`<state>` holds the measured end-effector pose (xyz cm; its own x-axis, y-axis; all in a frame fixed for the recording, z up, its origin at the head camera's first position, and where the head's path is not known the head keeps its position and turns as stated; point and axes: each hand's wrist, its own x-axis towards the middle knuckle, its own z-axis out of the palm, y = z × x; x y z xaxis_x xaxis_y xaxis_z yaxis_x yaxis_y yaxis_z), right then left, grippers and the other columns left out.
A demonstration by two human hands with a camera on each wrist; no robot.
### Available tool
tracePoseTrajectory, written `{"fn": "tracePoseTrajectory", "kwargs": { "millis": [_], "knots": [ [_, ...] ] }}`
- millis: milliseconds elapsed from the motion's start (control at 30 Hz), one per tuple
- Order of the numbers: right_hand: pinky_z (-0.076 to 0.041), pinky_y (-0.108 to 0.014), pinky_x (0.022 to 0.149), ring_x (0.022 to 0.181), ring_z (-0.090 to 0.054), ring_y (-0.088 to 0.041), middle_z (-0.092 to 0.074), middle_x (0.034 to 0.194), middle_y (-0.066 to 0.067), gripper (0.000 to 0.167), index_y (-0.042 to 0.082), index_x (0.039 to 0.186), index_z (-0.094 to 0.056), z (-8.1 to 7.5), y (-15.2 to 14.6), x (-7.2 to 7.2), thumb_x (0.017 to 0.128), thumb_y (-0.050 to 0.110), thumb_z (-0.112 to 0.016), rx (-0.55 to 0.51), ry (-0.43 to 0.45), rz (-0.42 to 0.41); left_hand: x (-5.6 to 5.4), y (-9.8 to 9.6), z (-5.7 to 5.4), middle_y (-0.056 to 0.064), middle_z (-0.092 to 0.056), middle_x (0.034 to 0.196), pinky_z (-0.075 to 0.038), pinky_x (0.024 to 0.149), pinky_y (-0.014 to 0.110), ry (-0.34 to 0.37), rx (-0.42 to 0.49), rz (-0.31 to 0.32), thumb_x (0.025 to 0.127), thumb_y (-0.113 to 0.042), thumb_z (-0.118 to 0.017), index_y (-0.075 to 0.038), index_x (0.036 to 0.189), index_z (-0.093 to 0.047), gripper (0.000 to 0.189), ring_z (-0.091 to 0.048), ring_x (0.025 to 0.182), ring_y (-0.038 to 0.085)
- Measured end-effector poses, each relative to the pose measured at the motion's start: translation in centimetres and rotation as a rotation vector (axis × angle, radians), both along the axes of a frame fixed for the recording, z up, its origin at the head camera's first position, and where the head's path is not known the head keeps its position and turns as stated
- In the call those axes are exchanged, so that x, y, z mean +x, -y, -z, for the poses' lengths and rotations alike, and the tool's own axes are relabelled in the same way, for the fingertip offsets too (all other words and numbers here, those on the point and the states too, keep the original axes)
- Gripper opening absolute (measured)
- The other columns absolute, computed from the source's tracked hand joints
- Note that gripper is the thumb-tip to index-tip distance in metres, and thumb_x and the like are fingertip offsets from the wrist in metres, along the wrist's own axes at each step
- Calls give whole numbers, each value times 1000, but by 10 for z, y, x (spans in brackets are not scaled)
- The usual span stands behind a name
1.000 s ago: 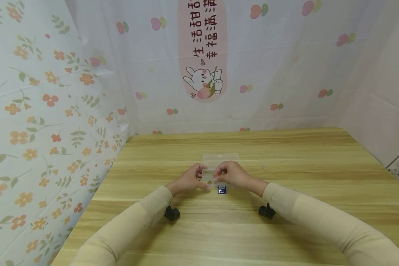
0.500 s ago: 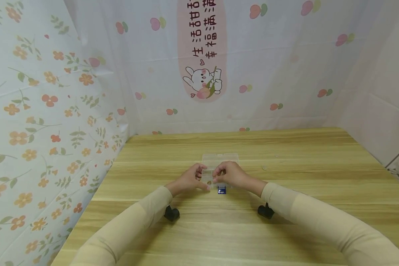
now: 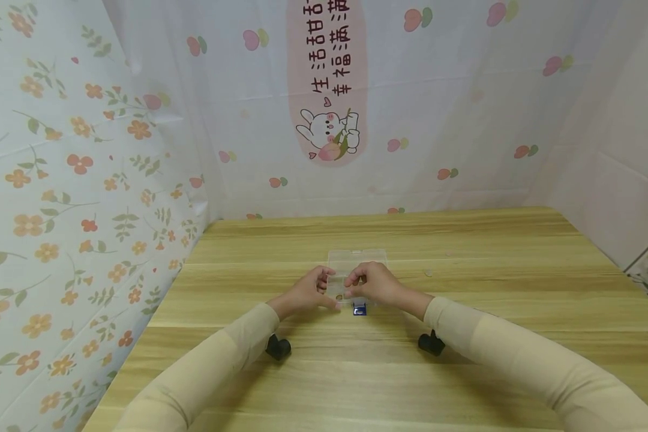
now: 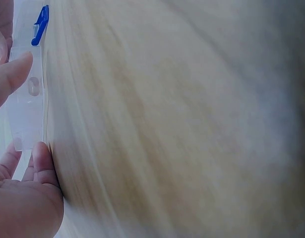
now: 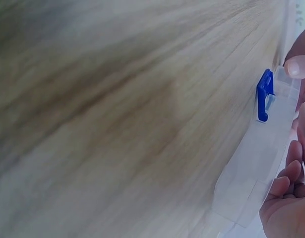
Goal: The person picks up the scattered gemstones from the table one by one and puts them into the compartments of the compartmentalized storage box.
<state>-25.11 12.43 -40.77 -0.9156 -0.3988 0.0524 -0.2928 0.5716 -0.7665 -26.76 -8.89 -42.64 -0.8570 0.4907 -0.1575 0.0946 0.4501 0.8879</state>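
A clear plastic box (image 3: 333, 287) with compartments lies on the table, its clear lid (image 3: 351, 258) swung open to the far side. A blue latch (image 3: 359, 309) hangs from its front; both wrist views show the latch at the box's near wall. My left hand (image 3: 308, 291) grips the box's left end, thumb along the front edge and fingers behind. Over the middle of the box, my right hand (image 3: 377, 284) has its thumb and forefinger curled at what looks like a thin clear divider, mostly hidden by the fingers. A small brownish spot (image 3: 339, 297) shows inside the front left compartment.
Two small clear pieces lie right of the box: one nearer piece (image 3: 428, 273) and one farther piece (image 3: 447, 255). The wood-grain table (image 3: 324, 372) meets a printed curtain (image 3: 237, 108) at the back and a floral one (image 3: 81, 210) at the left.
Both hands and the box hold nearly the same places; the view itself has shifted very slightly.
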Motion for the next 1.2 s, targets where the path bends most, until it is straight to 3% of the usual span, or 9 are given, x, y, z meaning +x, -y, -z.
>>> {"fn": "tracePoseTrajectory", "kwargs": {
  "millis": [500, 933, 1200],
  "knots": [
    [-38, -31, 61, 67, -45, -18, -61, 79, 2, 10, 9, 88, -75, -7, -22, -2, 81, 12, -80, -26, -49, 65, -1, -1, 1, 11, -49, 113, -41, 84, 34, 3, 15, -12, 72, -7, -86, -5, 134, -46, 74, -46, 98, 23],
    [-38, -33, 63, 71, -44, -22, -61, 87, -6, 13, 4, 95, -73, -17, -69, -9, 86, 14, -75, -59, -34, 163, -1, -1, 0, 9, -45, 111, -39, 83, 33, -4, -9, -13, 71, -7, -87, -7, 133, -46, 74, -43, 96, 21],
    [-38, -32, 63, 74, -44, -22, -59, 93, -8, 24, 1, 104, -70, -22, -107, -13, 89, 20, -72, -62, -11, 257, -2, -1, 1, 8, -45, 109, -39, 83, 33, 1, -12, -19, 71, -8, -87, -7, 133, -46, 74, -43, 96, 21]
  ]
}}
